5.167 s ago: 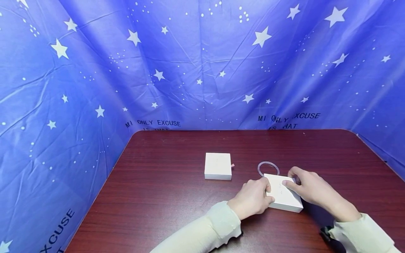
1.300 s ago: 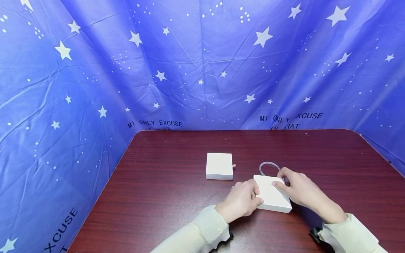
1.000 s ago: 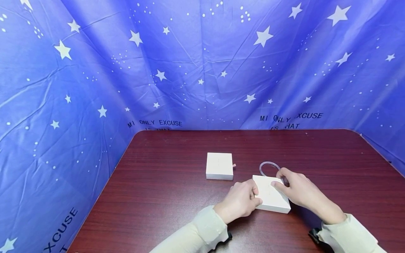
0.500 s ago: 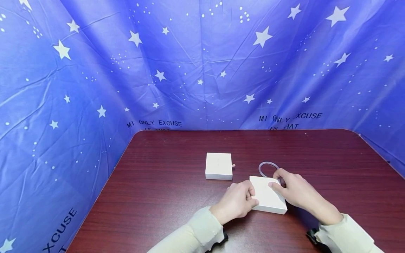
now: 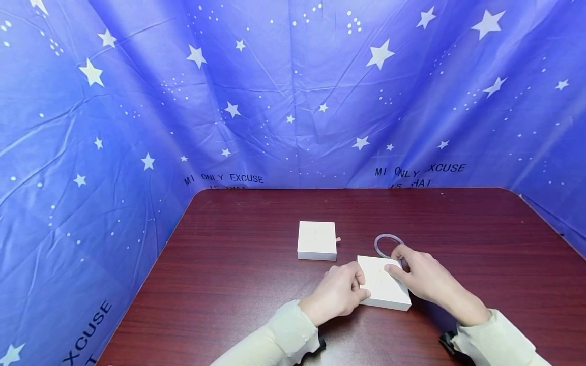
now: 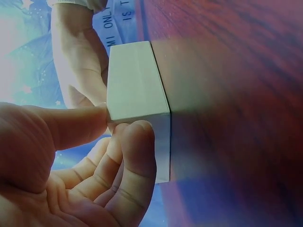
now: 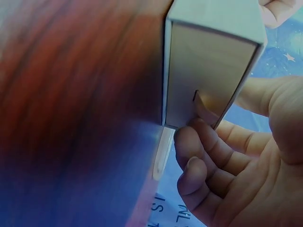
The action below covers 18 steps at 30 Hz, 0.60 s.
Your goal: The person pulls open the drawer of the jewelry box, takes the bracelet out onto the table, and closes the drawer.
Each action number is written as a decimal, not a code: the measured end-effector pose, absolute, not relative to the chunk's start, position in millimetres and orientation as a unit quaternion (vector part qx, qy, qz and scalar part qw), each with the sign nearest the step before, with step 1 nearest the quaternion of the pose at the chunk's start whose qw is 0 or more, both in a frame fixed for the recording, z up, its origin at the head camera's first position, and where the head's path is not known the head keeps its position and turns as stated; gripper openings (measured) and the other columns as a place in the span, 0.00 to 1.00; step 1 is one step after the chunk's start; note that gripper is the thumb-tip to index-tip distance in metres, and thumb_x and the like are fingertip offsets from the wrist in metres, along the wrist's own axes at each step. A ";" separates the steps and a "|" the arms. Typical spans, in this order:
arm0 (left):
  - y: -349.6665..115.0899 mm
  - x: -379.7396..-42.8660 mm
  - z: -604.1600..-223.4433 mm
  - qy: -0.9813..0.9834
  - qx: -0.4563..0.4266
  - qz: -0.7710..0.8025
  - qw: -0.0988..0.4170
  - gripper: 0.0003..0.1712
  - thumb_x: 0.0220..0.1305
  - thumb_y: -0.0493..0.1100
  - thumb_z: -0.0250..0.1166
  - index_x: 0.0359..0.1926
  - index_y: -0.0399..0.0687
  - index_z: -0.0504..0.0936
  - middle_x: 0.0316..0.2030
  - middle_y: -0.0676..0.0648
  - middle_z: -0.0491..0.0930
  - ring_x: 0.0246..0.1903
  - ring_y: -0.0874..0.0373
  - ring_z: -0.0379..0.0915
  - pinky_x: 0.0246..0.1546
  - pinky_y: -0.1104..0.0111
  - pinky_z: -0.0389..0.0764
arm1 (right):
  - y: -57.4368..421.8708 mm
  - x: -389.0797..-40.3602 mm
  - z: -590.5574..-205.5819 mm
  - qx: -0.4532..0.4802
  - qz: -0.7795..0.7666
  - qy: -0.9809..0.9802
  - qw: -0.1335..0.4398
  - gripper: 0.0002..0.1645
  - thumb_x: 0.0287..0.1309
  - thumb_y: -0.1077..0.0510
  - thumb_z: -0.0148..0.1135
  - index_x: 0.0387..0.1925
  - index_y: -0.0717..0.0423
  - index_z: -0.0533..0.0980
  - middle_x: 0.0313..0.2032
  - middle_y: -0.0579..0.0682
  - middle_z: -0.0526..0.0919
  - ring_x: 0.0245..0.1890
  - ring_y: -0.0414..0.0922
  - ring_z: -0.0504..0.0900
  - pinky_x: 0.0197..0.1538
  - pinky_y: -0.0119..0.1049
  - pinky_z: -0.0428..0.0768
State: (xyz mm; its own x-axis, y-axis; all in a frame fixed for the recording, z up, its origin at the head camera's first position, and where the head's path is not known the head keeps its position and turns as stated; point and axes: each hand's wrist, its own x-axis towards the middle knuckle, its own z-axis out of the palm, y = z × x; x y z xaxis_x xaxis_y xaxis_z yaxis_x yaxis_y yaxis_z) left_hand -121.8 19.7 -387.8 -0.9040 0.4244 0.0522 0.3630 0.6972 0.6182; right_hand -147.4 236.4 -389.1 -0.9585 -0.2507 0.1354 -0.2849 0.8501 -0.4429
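A flat white drawer-style box [image 5: 385, 288] rests on the table in front of me. My left hand [image 5: 336, 291] pinches its left edge between thumb and fingers. At the far right corner, my right hand [image 5: 426, 277] grips the box, the thumb lying on the lid and the fingers curled at the side. The right wrist view shows the drawer's end face [image 7: 208, 61] flush within the sleeve, with a small ribbon tab [image 7: 207, 111] beside the fingertips. Just behind the box lies a pale lilac bangle [image 5: 389, 235], its near part hidden by box and hand.
A second white box [image 5: 317, 238] stands further left, a pink ribbon tab [image 5: 338, 239] sticking out of its right side. Both sit on a dark red wood-grain table [image 5: 238, 239]. A blue star-printed curtain [image 5: 293, 91] hangs behind and along the sides.
The front box has slid left, nearer to the second box, with both hands moving along and keeping their hold. The bangle and the second box stay where they were.
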 end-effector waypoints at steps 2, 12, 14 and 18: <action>18.3 -121.5 -387.7 0.920 0.214 0.326 0.047 0.13 0.54 0.45 0.72 0.29 0.53 0.73 0.18 0.63 0.69 0.18 0.72 0.64 0.23 0.78 0.66 | 235.3 -147.3 -389.2 0.140 0.236 -0.961 0.036 0.12 0.58 0.48 0.64 0.36 0.50 0.74 0.19 0.40 0.69 0.19 0.37 0.66 0.24 0.34 0.64; 12.1 -120.8 -389.0 0.914 0.219 0.338 0.048 0.13 0.54 0.43 0.72 0.29 0.52 0.73 0.17 0.63 0.69 0.17 0.72 0.64 0.23 0.78 0.66 | 230.9 -148.3 -389.7 0.150 0.236 -0.959 0.035 0.13 0.59 0.48 0.63 0.37 0.51 0.74 0.18 0.40 0.68 0.18 0.37 0.65 0.23 0.33 0.63; 11.6 -120.7 -390.2 0.913 0.218 0.340 0.048 0.13 0.54 0.43 0.72 0.29 0.53 0.73 0.17 0.63 0.68 0.17 0.72 0.64 0.22 0.78 0.66 | 230.1 -148.1 -389.9 0.151 0.235 -0.959 0.036 0.13 0.59 0.48 0.63 0.36 0.51 0.74 0.18 0.40 0.68 0.18 0.36 0.65 0.23 0.32 0.63; 10.4 -120.0 -392.0 0.914 0.213 0.343 0.049 0.13 0.54 0.44 0.72 0.29 0.53 0.72 0.17 0.63 0.68 0.16 0.72 0.63 0.21 0.78 0.66 | 228.8 -147.7 -390.6 0.153 0.236 -0.959 0.036 0.12 0.59 0.48 0.63 0.36 0.51 0.73 0.18 0.40 0.67 0.18 0.36 0.64 0.23 0.32 0.63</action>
State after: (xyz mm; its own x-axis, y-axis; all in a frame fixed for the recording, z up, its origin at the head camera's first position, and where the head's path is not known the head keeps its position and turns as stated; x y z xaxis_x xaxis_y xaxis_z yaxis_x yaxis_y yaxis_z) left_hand -120.0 10.4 -392.0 -0.9044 0.4228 0.0570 0.3561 0.6746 0.6467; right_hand -147.7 228.8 -390.6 -0.9509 -0.2757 0.1406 -0.3095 0.8424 -0.4410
